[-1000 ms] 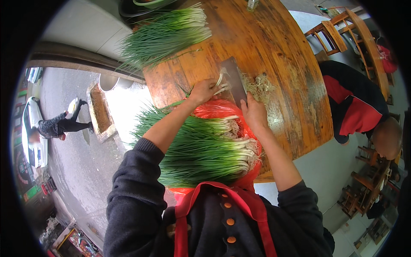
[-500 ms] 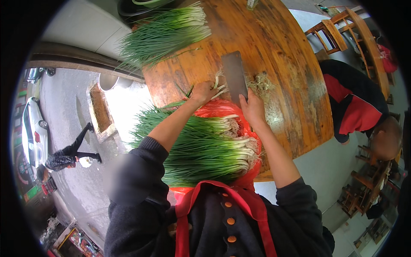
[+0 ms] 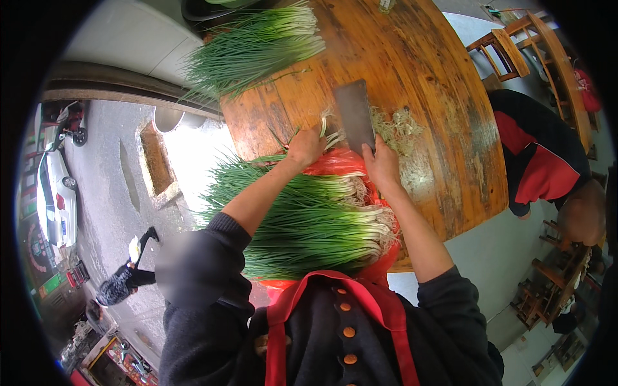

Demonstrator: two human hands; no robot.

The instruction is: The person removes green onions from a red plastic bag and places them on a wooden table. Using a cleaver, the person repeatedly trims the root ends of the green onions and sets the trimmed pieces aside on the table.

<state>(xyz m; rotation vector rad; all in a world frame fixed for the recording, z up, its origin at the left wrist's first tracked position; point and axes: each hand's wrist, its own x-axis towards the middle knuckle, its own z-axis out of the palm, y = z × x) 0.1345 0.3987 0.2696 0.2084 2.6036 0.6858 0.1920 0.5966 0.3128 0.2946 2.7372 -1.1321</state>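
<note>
The left hand point(image 3: 306, 147), at the centre of the frame, is closed around a few scallions point(image 3: 333, 137), their white ends poking out on its right side. Just right of it, the right hand point(image 3: 384, 166) is clamped on the handle end of a dark cleaver point(image 3: 355, 116), the blade pointing toward the top of the frame with its broad face showing. Whether that blade rests on the wooden table point(image 3: 444, 167) or hangs above it, I cannot tell. The likeliest trouble, I judge, is a nicked left finger: the blade is close, and thin, slick stems could roll under a sideways stroke. Cut roots point(image 3: 400, 128) lie against the blade's right side and could foul it or skid beneath it. Below the hands, the large scallion pile point(image 3: 302, 231) spreads across the centre over a red plastic bag point(image 3: 335, 162); a forearm brushing it could drag stems loose, and the slippery bag might slide with them. A further scallion bundle point(image 3: 264, 48) lies at upper left, its leaf tips overhanging the table edge, easily snagged
</note>
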